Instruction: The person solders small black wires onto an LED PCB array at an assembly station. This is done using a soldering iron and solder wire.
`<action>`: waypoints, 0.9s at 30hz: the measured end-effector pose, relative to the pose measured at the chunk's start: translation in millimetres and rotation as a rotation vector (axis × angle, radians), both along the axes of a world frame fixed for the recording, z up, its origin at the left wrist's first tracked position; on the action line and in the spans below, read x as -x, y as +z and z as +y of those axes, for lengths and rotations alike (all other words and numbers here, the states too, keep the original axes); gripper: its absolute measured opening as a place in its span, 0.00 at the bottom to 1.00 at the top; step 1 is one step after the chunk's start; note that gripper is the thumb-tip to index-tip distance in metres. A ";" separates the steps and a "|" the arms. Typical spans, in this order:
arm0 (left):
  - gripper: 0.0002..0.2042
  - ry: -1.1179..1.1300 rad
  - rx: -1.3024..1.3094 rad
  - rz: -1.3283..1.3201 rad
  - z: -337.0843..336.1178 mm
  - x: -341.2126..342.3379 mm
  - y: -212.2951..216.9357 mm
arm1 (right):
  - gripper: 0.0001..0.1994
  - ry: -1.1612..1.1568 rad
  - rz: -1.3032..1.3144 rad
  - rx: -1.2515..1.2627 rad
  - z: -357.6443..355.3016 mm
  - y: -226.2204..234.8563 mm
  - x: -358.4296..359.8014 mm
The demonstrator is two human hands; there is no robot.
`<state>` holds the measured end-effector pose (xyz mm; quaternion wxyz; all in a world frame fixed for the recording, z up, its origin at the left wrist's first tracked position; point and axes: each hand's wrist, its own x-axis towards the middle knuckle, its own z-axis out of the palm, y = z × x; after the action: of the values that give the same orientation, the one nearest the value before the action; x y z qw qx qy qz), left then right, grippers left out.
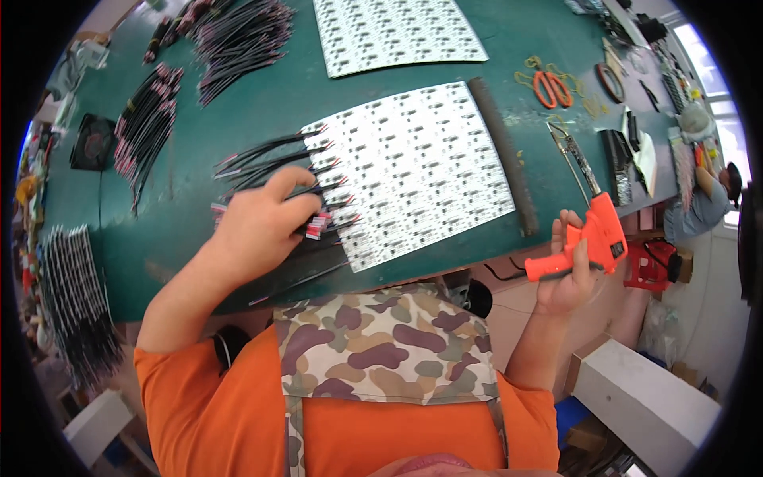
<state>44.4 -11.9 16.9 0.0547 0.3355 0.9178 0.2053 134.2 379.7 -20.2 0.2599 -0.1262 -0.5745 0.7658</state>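
My left hand is closed over a bunch of thin black wires with red and white ends, at the left edge of a white panel. The panel bears rows of small dark printed marks. More black wires stick out leftward from that edge, just beyond my fingers. Out to the right, past the panel, my right hand is wrapped round the handle of an orange-red soldering gun. Its long metal tip points up and away from me, apart from the panel.
Bundles of black wires lie at the left and far left of the green table. Another printed panel lies at the back. A dark bar flanks the near panel. Orange-handled scissors lie far right. Another person is beyond.
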 end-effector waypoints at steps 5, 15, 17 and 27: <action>0.12 -0.026 0.147 0.026 7.8 -15.9 -19.2 | 0.24 -0.041 -0.002 0.098 -7.6 -16.6 13.1; 0.10 -0.051 0.120 0.125 8.5 1.2 -31.8 | 0.26 0.004 0.046 0.183 -42.0 -19.8 30.8; 0.11 -0.070 0.117 0.116 6.9 7.8 -32.9 | 0.25 0.012 0.060 0.191 -43.8 -19.6 34.5; 0.13 -0.039 0.054 -0.054 4.1 13.1 -12.4 | 0.25 0.043 0.106 0.201 -40.2 -25.8 35.6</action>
<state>31.4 -7.8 4.6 0.0924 0.3462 0.9144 0.1885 98.6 339.5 -46.0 0.2593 -0.0986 -0.4827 0.8307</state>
